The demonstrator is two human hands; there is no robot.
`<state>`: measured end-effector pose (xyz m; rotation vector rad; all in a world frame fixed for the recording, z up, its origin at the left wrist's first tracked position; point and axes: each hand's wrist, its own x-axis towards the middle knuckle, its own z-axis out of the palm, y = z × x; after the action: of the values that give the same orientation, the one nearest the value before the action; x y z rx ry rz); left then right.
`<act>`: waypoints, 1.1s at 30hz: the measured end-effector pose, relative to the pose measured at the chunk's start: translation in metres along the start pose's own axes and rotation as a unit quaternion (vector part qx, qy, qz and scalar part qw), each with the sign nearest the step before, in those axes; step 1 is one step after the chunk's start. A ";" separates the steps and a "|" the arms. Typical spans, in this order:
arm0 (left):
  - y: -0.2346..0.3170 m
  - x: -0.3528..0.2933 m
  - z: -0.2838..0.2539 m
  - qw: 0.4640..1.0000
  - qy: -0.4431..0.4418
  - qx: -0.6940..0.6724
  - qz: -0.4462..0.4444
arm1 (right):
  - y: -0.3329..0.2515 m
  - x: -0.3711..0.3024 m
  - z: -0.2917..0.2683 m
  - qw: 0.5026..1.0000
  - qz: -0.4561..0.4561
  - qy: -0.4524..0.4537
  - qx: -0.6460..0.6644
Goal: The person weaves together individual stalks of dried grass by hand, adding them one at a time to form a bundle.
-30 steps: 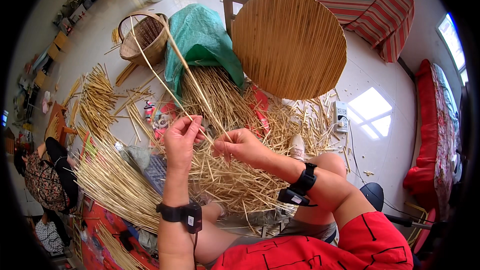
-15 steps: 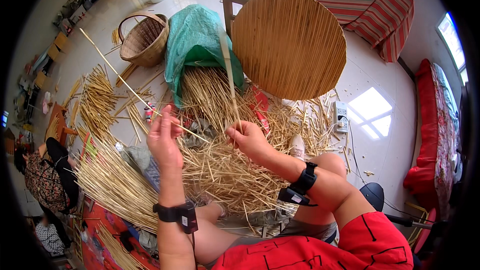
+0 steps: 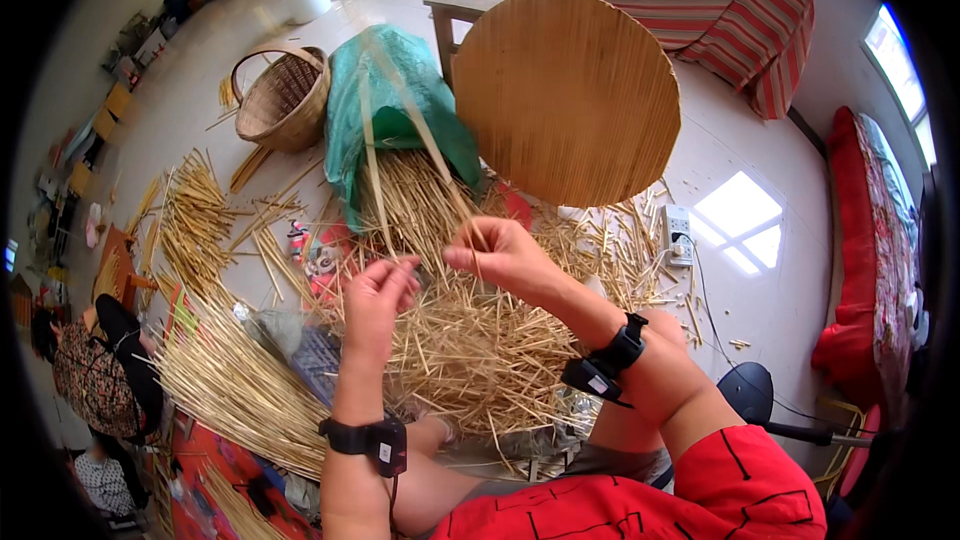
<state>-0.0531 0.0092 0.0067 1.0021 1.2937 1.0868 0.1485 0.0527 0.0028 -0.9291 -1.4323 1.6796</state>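
Pointing forward, one stalk (image 3: 376, 180) is being pinched by the left hand (image 3: 370, 310), another stalk (image 3: 436, 155) by the right hand (image 3: 508, 258); short pieces (image 3: 480, 370) are lying below, a long bundle (image 3: 240, 380) apparently remaining unworked.

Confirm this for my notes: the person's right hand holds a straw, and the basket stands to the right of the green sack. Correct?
Not quite: the basket stands to the left of the green sack, as the head view shows. The right hand does hold a straw.
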 end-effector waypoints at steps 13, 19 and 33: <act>-0.011 -0.023 0.036 0.957 -0.220 0.180 -0.055 | 0.003 0.005 -0.018 0.963 -0.031 0.251 0.091; -0.013 -0.020 0.024 0.900 -0.309 0.291 -0.099 | 0.001 0.002 -0.021 0.973 -0.017 0.211 0.086; -0.002 -0.009 0.025 0.996 -0.086 -0.008 -0.007 | 0.003 -0.010 0.012 0.996 0.018 0.026 0.088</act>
<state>-0.0276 0.0012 0.0076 1.0501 1.1503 0.9770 0.1431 0.0380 0.0021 -0.8982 -1.2188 1.7625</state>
